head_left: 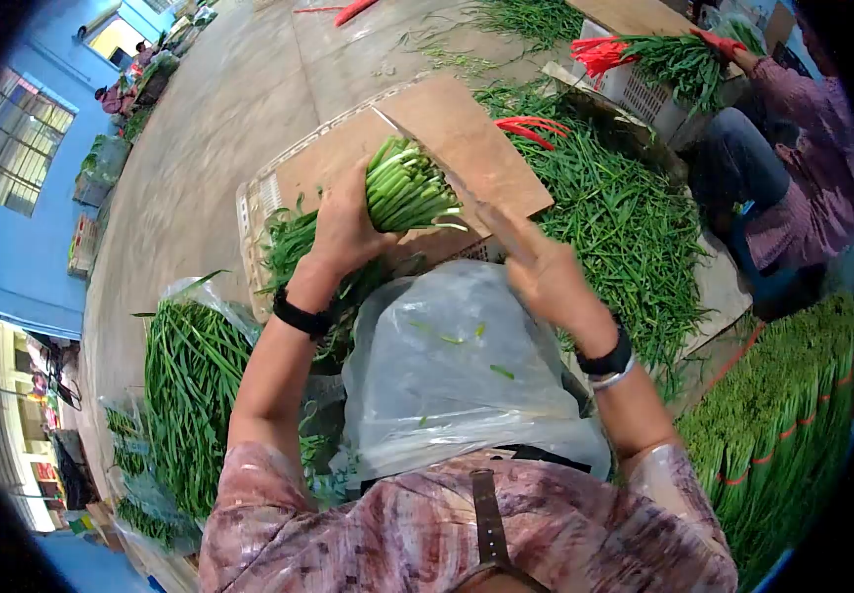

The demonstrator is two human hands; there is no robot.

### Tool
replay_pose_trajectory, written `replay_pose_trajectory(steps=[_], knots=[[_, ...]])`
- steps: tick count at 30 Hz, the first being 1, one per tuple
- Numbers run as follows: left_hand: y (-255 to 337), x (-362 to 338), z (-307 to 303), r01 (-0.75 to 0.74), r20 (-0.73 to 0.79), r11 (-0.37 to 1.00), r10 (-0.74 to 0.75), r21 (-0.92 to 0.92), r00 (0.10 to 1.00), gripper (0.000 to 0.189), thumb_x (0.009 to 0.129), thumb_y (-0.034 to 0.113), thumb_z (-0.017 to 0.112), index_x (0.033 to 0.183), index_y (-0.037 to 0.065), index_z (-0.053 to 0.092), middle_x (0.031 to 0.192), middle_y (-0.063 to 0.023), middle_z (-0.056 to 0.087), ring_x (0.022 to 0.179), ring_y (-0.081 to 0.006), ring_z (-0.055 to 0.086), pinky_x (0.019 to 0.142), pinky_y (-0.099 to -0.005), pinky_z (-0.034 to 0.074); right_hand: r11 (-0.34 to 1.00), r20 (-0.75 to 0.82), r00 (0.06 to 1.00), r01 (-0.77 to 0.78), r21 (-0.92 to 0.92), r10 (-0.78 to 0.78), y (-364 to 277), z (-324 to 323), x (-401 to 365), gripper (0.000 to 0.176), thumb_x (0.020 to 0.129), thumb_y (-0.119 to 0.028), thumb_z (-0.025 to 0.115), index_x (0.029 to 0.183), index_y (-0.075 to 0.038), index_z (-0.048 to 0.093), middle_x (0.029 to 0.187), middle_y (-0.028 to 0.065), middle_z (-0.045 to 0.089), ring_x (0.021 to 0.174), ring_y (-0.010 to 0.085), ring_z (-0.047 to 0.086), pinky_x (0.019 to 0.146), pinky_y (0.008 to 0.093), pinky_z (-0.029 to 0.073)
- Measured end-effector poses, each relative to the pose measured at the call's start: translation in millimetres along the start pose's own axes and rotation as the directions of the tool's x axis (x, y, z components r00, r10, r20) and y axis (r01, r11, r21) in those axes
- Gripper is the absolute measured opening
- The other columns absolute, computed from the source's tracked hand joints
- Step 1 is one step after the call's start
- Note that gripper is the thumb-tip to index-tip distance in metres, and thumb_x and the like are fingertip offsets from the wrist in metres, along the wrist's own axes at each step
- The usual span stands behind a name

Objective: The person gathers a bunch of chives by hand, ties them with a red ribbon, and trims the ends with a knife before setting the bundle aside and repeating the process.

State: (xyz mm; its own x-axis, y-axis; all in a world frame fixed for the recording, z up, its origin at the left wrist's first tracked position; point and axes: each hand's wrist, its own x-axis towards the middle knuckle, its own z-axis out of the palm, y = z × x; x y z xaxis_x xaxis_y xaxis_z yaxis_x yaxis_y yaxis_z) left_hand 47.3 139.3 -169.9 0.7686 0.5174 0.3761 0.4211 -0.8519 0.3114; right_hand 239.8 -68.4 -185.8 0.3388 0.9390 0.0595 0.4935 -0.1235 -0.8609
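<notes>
My left hand (345,222) is wrapped round a bunch of leafy green stalks (409,188). Their pale cut ends point right, while the leaves trail down to the left behind my wrist. In my right hand (553,280) is a knife (434,160) with a long narrow blade, its tip pointing up and left. The blade passes just above and beside the stalk ends. Beneath both lies a brown board (476,128) on a white crate (267,203). A clear plastic sheet (457,366) covers my lap, with a few green scraps on it.
Loose greens (615,227) are heaped right of the board, with red ties (531,128) beside them. Bagged greens (195,390) stand at left. Tied bundles (783,425) fill the lower right. Another person (793,188) sits at right, a red-gloved hand (719,44) on greens.
</notes>
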Motion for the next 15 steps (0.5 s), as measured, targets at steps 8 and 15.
replay_pose_trajectory(steps=[8, 15], knots=[[-3.4, 5.1, 7.9, 0.052, -0.04, 0.997, -0.05, 0.061, 0.998, 0.097, 0.051, 0.022, 0.082, 0.132, 0.003, 0.031, 0.109, -0.0195, 0.055, 0.101, -0.0372, 0.054, 0.084, -0.0466, 0.042, 0.958, -0.203, 0.971, 0.171, 0.232, -0.125, 20.9, 54.7, -33.6, 0.046, 0.077, -0.004, 0.053, 0.122, 0.003, 0.049, 0.102, 0.0204, 0.059, 0.094, 0.026, 0.059, 0.083, 0.0339, 0.045], [-1.6, 18.6, 41.3, 0.088, 0.129, 0.966, -0.122, 0.243, 0.984, 0.107, 0.049, 0.03, 0.085, 0.135, 0.005, 0.028, 0.113, -0.0173, 0.055, 0.103, -0.032, 0.055, 0.085, -0.0486, 0.042, 0.813, -0.114, 0.933, -0.232, 0.535, 0.341, 34.8, 12.4, -31.2, 0.036, 0.085, -0.009, 0.052, 0.12, -0.001, 0.049, 0.076, 0.0015, 0.052, 0.06, 0.009, 0.049, 0.05, 0.0257, 0.043]])
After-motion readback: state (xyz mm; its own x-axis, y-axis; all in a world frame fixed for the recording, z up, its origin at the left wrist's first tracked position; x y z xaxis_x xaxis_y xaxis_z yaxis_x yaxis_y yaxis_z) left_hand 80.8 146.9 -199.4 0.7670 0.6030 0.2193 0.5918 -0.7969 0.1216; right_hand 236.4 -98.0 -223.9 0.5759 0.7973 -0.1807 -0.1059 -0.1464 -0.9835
